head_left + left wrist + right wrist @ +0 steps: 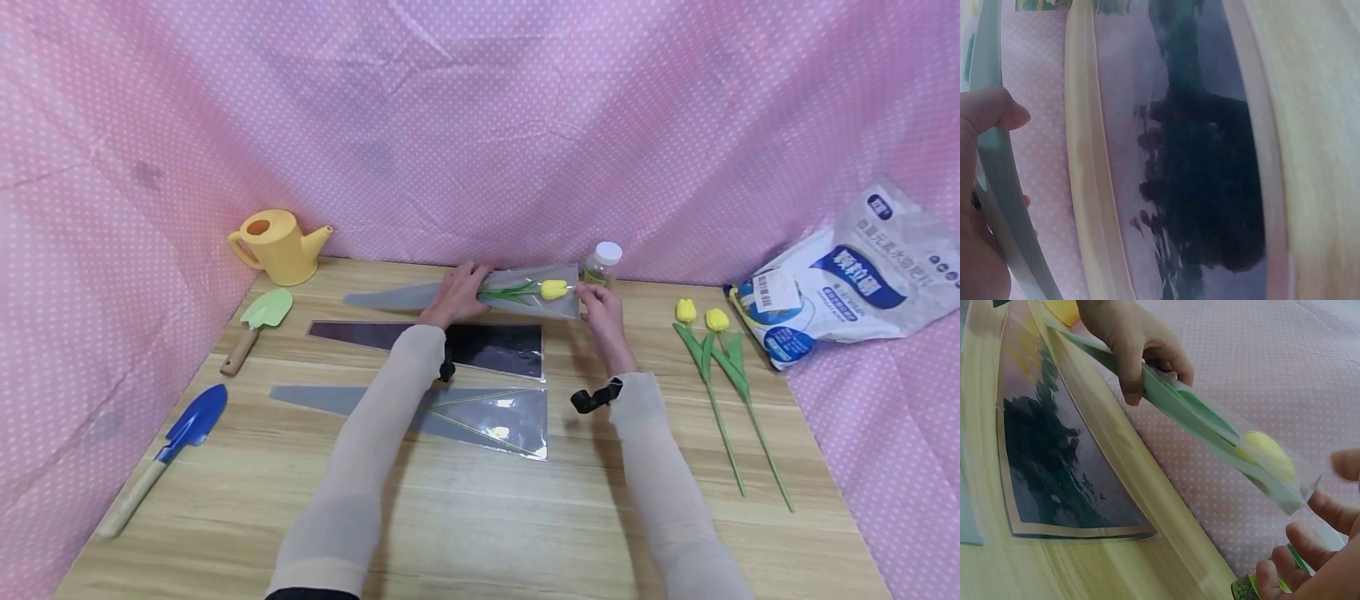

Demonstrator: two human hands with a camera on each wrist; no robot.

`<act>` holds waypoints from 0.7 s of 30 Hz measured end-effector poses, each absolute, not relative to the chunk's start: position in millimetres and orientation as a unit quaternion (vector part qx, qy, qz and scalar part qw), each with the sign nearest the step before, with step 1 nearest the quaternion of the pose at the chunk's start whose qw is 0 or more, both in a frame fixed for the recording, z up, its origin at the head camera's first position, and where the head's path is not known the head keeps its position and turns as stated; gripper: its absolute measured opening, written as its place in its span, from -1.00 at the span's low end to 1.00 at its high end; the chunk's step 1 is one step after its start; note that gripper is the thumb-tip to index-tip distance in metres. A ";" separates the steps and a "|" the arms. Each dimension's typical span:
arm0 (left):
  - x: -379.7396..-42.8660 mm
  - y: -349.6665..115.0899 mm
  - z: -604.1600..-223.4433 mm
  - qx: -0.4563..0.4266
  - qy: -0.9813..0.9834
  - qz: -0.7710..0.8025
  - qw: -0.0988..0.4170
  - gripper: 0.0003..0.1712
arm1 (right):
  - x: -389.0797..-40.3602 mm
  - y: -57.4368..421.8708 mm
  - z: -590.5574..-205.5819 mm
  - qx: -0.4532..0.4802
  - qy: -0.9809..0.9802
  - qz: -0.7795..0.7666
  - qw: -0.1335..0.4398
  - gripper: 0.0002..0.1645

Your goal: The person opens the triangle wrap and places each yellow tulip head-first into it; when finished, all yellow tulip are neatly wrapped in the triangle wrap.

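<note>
My left hand grips a clear-and-grey tapered flower sleeve near its middle. In the right wrist view its thumb lies on the near side and its fingers go behind. A yellow artificial tulip with green leaves lies inside the sleeve, its bloom near the wide end. The right wrist view shows the sleeve raised and tilted above the wood. At that wide end is my right hand; its thumb and fingers are spread apart beside the sleeve's edge. Whether a fingertip touches the film is hard to tell.
Nearer me lie a dark sleeve and a grey sleeve. A capped jar stands behind my right hand. Two yellow tulips and a fertilizer bag are right; a watering can, green trowel and blue trowel left.
</note>
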State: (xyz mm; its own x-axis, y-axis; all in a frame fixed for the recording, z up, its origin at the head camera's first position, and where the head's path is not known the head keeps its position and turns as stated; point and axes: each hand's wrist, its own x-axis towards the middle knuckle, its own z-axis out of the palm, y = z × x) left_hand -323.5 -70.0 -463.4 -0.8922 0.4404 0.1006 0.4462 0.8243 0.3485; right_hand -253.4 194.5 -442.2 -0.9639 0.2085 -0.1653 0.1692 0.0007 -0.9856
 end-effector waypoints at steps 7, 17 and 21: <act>-323.1 -68.9 -461.6 -0.231 -0.954 -0.189 0.008 -0.22 | -254.3 196.2 -442.5 -0.111 -0.703 0.700 -0.048 -0.09; -323.0 -66.2 -461.8 -0.227 -0.956 -0.186 0.009 -0.21 | -252.5 192.1 -444.0 -0.093 -0.702 0.703 -0.070 -0.03; -324.8 -66.5 -462.8 -0.230 -0.956 -0.182 0.013 -0.21 | -253.0 192.5 -443.7 -0.087 -0.697 0.706 -0.094 -0.04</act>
